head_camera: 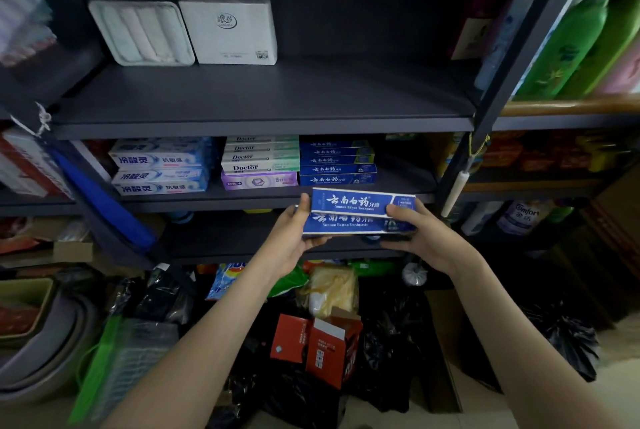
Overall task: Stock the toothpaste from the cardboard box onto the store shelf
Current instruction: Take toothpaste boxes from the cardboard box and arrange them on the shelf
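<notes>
Where curled fingers of right hand and left hand grip opposite ends: two blue toothpaste boxes, stacked flat, held just before the shelf edge. At 12 o'clock from them, on that shelf: matching blue stack. At 6 o'clock, below: open red carton.

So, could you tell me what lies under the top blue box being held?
A second blue box, gripped by the left hand and right hand. Its underside is hidden.

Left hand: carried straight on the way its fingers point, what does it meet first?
Likely the shelf's front lip, below the blue toothpaste stack, as the left hand points up-forward; depth is unclear.
</notes>
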